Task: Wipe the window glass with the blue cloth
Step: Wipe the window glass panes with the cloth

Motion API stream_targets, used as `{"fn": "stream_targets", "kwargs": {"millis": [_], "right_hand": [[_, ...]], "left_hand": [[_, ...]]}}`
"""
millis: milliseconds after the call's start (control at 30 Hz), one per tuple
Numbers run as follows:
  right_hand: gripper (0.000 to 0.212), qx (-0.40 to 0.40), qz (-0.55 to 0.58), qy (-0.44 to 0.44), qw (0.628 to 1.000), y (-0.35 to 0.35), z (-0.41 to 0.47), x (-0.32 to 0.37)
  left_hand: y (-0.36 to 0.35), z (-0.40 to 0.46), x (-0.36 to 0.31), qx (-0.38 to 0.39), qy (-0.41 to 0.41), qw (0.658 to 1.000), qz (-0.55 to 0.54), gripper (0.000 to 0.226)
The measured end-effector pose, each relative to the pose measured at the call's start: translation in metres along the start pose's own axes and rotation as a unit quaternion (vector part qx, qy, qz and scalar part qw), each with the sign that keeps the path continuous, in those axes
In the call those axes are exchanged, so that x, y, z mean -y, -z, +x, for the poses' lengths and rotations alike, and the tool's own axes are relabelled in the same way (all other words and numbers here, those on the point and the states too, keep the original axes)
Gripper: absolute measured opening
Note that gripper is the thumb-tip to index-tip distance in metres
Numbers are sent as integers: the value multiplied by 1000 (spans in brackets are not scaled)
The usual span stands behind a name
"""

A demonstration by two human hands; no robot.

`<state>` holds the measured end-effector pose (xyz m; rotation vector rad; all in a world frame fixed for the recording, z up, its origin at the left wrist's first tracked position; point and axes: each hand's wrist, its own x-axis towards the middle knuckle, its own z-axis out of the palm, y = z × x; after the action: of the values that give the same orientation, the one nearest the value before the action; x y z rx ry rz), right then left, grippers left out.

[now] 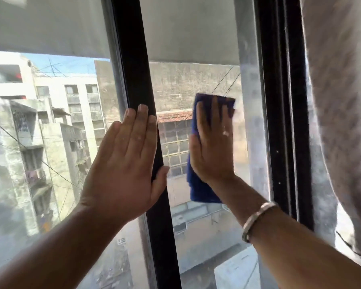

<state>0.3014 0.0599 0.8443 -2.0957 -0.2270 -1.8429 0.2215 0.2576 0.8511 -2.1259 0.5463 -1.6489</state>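
Note:
The blue cloth [198, 190] lies flat against the right pane of window glass [206, 226], at mid height. My right hand [213, 147] presses it there with a flat palm and straight fingers; cloth shows above the fingertips and below the wrist. A metal bangle circles that wrist. My left hand [125, 163] rests flat and spread on the black centre frame [138, 59] and the edge of the left pane [40, 142], holding nothing. The right hand is slightly blurred.
A second black frame [283, 101] borders the right pane. A pale curtain [342, 101] hangs at the far right. A white blind [50, 24] covers the top of both panes. Buildings and wires show outside.

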Motion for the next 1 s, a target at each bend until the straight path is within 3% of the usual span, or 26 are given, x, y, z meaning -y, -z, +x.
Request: {"fn": "stream_targets", "kwargs": {"millis": [133, 200, 300, 433, 533, 600, 667, 767, 833, 900, 1000], "right_hand": [[73, 113, -25, 235, 965, 1, -92, 11], [71, 121, -18, 277, 953, 3, -113, -30], [59, 94, 23, 167, 981, 6, -93, -86], [66, 20, 34, -67, 997, 5, -13, -90], [67, -16, 25, -105, 994, 4, 29, -49], [63, -18, 17, -20, 1000, 3, 22, -14], [63, 24, 11, 121, 992, 1, -11, 2], [71, 89, 15, 264, 960, 4, -60, -36], [69, 98, 27, 213, 972, 8, -66, -83], [67, 66, 33, 85, 994, 11, -37, -112], [67, 20, 42, -61, 997, 15, 42, -95]], "left_hand": [[7, 20, 5, -56, -2, 998, -3, 77], [15, 51, 17, -68, 15, 998, 2, 83], [19, 86, 35, -39, 29, 999, 14, 92], [8, 89, 39, -42, 21, 999, 11, 94], [9, 91, 39, -50, 19, 999, 8, 98], [10, 92, 39, -45, 18, 999, 8, 104], [9, 91, 39, -41, 15, 999, 11, 108], [9, 91, 40, -40, 18, 999, 19, 110], [9, 91, 40, -33, 20, 999, 23, 109], [9, 90, 39, -29, 22, 999, 20, 108], [9, 89, 39, -34, 18, 999, 5, 108]]}}
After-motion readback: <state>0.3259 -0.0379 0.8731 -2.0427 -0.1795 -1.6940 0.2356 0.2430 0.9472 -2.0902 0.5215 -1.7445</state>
